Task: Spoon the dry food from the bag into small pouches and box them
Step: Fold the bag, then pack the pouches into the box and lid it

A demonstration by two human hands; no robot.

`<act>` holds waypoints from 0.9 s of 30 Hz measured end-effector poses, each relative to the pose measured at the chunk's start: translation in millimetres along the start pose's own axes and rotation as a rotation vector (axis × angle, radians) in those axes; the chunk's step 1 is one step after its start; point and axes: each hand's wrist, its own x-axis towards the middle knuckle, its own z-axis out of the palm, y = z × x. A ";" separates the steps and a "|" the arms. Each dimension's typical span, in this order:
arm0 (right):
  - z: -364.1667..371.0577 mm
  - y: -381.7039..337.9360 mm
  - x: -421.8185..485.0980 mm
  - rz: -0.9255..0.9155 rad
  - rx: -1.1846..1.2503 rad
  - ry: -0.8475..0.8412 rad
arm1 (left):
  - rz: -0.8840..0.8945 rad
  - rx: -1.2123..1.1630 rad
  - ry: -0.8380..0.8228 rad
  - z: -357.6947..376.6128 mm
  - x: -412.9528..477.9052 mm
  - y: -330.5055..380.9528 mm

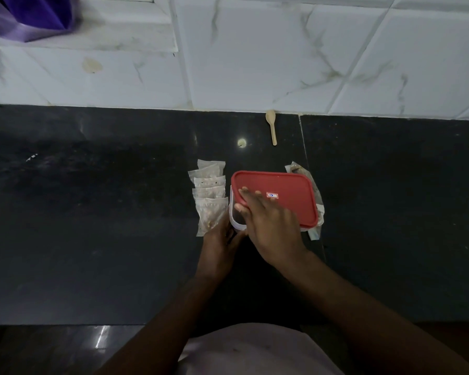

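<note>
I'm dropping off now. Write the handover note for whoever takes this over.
Right hand lies flat on the red rectangular plastic lid of the clear plastic box; left hand is at the box's near left corner, grip hidden.
Several filled clear pouches lie in a row left of the box, unboxed.
Crumpled clear food bag pokes out right of the box; small wooden spoon lies by the white tiled wall.
Left: box the pouches.

A single wide-angle view from the person's head looks forward and steeply down, close over the dark counter (pixel 92 212). The red-lidded box (pixel 290 185) sits mid-frame, and the tiled wall (pixel 255 63) fills the far part.
</note>
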 end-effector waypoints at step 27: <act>-84.8 33.4 63.9 0.189 0.326 0.327 | -0.071 0.111 0.217 -14.4 -4.5 16.0</act>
